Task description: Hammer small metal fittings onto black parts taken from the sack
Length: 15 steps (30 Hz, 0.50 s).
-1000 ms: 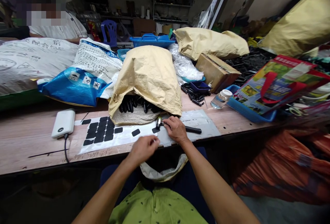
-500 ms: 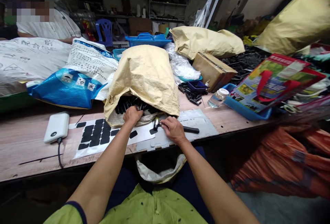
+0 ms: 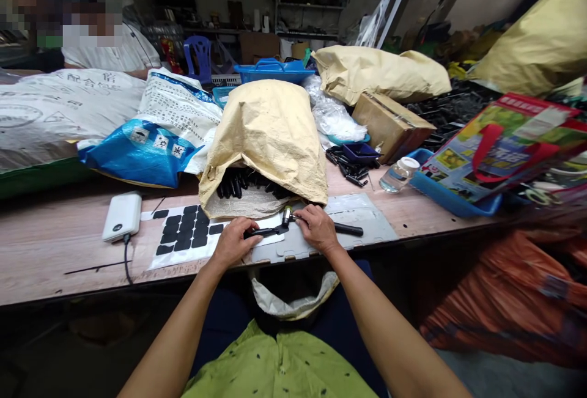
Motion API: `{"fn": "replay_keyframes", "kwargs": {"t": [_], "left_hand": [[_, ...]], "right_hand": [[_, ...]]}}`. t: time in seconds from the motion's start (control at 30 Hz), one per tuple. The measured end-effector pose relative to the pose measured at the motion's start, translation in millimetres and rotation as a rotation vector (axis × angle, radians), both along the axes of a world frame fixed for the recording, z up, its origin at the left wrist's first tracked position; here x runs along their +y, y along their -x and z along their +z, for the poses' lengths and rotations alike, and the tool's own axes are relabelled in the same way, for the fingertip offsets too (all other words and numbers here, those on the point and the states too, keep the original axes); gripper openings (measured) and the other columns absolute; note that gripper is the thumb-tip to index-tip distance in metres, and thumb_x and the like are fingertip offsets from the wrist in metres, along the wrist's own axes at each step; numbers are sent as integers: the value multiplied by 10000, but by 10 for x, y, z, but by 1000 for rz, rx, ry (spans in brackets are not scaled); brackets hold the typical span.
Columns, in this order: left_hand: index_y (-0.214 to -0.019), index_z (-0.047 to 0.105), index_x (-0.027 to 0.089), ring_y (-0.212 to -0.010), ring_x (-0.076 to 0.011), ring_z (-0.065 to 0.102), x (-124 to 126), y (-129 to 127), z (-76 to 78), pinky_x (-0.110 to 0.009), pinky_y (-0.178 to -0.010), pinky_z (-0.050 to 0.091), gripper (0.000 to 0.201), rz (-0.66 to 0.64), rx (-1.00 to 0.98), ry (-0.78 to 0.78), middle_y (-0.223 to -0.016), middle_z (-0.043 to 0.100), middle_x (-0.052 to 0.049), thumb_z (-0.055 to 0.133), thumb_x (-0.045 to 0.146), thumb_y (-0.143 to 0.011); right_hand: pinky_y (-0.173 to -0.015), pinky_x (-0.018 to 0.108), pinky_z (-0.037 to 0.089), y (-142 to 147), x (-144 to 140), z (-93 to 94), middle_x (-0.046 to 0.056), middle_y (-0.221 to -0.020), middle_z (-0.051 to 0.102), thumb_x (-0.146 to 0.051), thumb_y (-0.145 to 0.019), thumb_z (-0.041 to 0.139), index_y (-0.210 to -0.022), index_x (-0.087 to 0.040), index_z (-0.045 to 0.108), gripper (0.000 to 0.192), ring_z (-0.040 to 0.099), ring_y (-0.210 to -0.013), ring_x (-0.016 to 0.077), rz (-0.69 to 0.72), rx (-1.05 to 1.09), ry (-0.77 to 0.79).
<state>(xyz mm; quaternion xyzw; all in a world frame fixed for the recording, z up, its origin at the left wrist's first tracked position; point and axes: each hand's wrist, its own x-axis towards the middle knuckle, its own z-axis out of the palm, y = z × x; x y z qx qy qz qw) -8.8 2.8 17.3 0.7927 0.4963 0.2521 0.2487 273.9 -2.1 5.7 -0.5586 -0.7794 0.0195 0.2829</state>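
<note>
My left hand (image 3: pixel 235 240) grips a long black plastic part (image 3: pixel 262 233) laid flat on a grey plate (image 3: pixel 362 222) at the table's near edge. My right hand (image 3: pixel 316 227) holds a small hammer (image 3: pixel 321 224) with a black handle, its metal head (image 3: pixel 286 217) close to the tip of the black part. Just behind them, a tan paper sack (image 3: pixel 268 135) lies open with several more black parts (image 3: pixel 245 183) spilling from its mouth. A white sheet with several black adhesive pads (image 3: pixel 186 236) lies left of my left hand.
A white power bank (image 3: pixel 121 216) with a cable sits at the left. Blue-and-white sacks (image 3: pixel 151 129), a cardboard box (image 3: pixel 389 124), a bottle (image 3: pixel 397 175), a blue tray (image 3: pixel 454 199) and a colourful bag (image 3: pixel 499 141) crowd the table. Another person (image 3: pixel 105 43) sits at the far left. A bag (image 3: pixel 293 300) hangs under the table edge.
My left hand reached into the sack's mouth, drew out a black part and brought it down onto the grey plate beside the hammer head. My right hand stayed on the hammer.
</note>
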Motion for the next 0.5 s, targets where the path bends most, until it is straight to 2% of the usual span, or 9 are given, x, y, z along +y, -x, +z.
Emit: {"fn": "replay_keyframes", "kwargs": {"t": [0.17, 0.3, 0.5], "left_hand": [[-977, 724, 229, -946, -226, 585, 47, -30, -34, -354, -871, 425, 234, 4, 29, -1, -931, 682, -39, 733, 399, -816], [-965, 739, 246, -936, -229, 582, 63, -64, -49, -348, -847, 414, 296, 30, 59, 18, -932, 674, -33, 759, 482, -788], [-924, 748, 259, -931, -226, 587, 55, -122, -70, -346, -846, 396, 249, 80, 85, 1, -904, 667, -18, 784, 452, -771]], "right_hand": [[-835, 345, 452, -6, -3, -15, 47, -976, 655, -224, -929, 626, -1089, -260, 707, 183, 540, -931, 226, -3, -7, -1], [-841, 349, 457, -7, -2, -20, 52, -978, 655, -228, -929, 625, -1092, -263, 707, 186, 544, -937, 230, -3, -3, -3], [-848, 352, 459, -8, 1, -18, 54, -983, 652, -224, -928, 622, -1094, -260, 708, 191, 546, -941, 229, -1, -3, -5]]}}
